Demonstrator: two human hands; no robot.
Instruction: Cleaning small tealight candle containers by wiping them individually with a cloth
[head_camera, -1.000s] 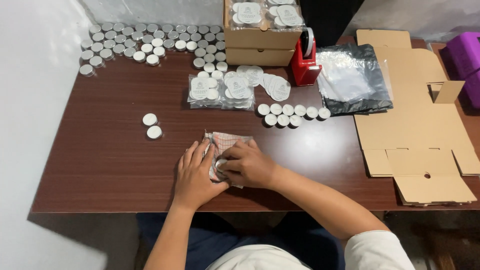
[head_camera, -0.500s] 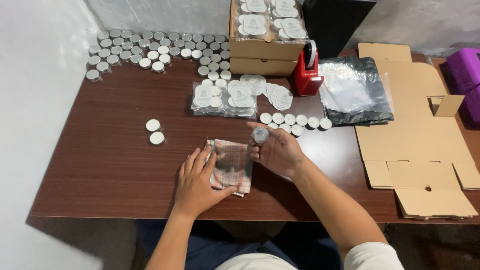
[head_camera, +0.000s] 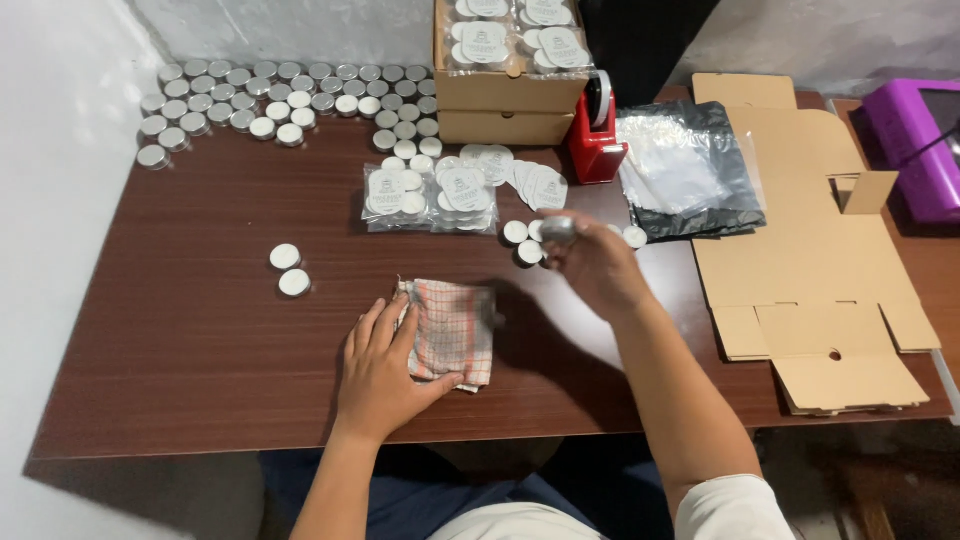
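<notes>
The left hand (head_camera: 385, 375) lies flat, fingers spread, on the near left part of a folded checked cloth in white and orange (head_camera: 452, 332), which rests on the dark brown wooden table (head_camera: 180, 370) near its near edge. The right hand (head_camera: 598, 268) is raised above the table to the right of the cloth and pinches a small round silver metal tin (head_camera: 558, 230) between thumb and fingertips. This tin is held just above a short row of similar round tins with white lids (head_camera: 522, 240) that stands on the table, far of the cloth; whether the held tin touches the row cannot be told. Two more white-lidded tins (head_camera: 289, 270) stand apart on the left side of the table. A large group of silver tins (head_camera: 270, 100) covers the far left corner. Clear plastic packs of round white labels (head_camera: 430, 195) lie between that group and the row, with loose labels just beside them on the right. A stack of shallow brown cardboard boxes (head_camera: 505, 105) stands at the far edge, with a red tape dispenser (head_camera: 597, 140) just beside it on the right. A pile of black and clear plastic bags (head_camera: 690, 170) lies right of the dispenser, and flattened brown cardboard cartons (head_camera: 820, 270) cover the right side of the table. A purple device (head_camera: 915, 140) sits at the far right.
</notes>
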